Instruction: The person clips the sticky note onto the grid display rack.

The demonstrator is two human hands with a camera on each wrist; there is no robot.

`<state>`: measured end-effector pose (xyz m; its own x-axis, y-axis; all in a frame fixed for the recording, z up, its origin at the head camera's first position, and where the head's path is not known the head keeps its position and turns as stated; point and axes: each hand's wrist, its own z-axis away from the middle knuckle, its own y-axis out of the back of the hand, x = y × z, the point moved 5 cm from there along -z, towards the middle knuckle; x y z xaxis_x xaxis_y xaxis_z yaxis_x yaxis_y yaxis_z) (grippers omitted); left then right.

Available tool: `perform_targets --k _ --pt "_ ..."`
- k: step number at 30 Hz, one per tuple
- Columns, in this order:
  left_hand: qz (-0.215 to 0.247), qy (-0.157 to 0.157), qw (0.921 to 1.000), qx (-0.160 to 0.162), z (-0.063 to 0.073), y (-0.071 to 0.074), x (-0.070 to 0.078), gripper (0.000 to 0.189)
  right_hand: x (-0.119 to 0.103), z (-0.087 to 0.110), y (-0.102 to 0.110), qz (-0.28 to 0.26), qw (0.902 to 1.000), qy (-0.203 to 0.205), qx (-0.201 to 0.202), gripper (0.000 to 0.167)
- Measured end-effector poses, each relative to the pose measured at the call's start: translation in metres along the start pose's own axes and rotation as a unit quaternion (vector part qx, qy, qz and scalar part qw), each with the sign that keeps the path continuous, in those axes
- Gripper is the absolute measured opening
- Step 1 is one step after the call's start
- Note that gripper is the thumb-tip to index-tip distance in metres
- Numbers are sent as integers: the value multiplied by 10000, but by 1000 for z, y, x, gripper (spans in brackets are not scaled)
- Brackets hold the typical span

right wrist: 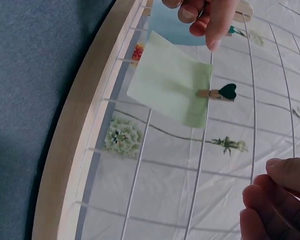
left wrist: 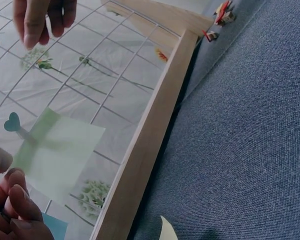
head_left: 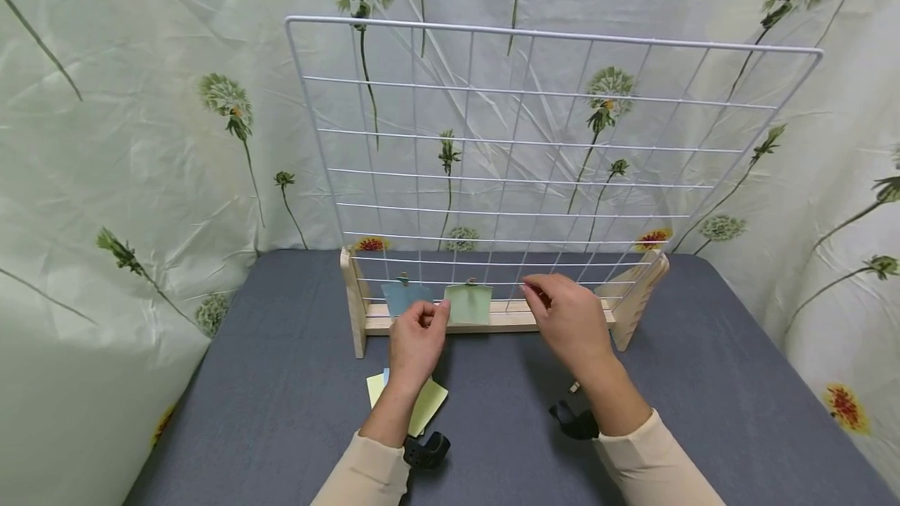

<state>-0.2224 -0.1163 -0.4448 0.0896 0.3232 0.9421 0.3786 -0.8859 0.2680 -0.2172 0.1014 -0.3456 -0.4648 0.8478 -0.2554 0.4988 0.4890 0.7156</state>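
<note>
A light green paper note [head_left: 467, 304] hangs from the lower part of the white wire grid [head_left: 492, 142], held by a small wooden clothespin [right wrist: 217, 93] with a dark green heart. To its left hangs a blue note [head_left: 405, 297] on another clothespin [head_left: 403, 278]. My left hand [head_left: 416, 338] is at the green note's near left edge, thumb and fingers loosely bent with nothing visible between them. Right of that note, my right hand [head_left: 571, 318] hovers before the grid. Its thumb and fingers [right wrist: 275, 205] are loosely bent near a wire, holding nothing visible.
The grid stands in a wooden base [head_left: 506, 326] on a dark grey tabletop [head_left: 295, 404]. Loose yellow and blue notes [head_left: 430, 404] lie below my left forearm. Several small clothespins [left wrist: 221, 20] lie on the table by the base's right end. Flower-patterned fabric [head_left: 141, 162] hangs behind.
</note>
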Motion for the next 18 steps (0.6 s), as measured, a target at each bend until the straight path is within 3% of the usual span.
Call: perform_targets --k 7,18 --pt "-118 -17 9996 -246 2 -1 3 27 17 13 4 -30 9997 -234 20 13" --pt "-143 -203 9978 -612 4 -2 -2 19 47 39 9 40 9949 -945 -338 17"
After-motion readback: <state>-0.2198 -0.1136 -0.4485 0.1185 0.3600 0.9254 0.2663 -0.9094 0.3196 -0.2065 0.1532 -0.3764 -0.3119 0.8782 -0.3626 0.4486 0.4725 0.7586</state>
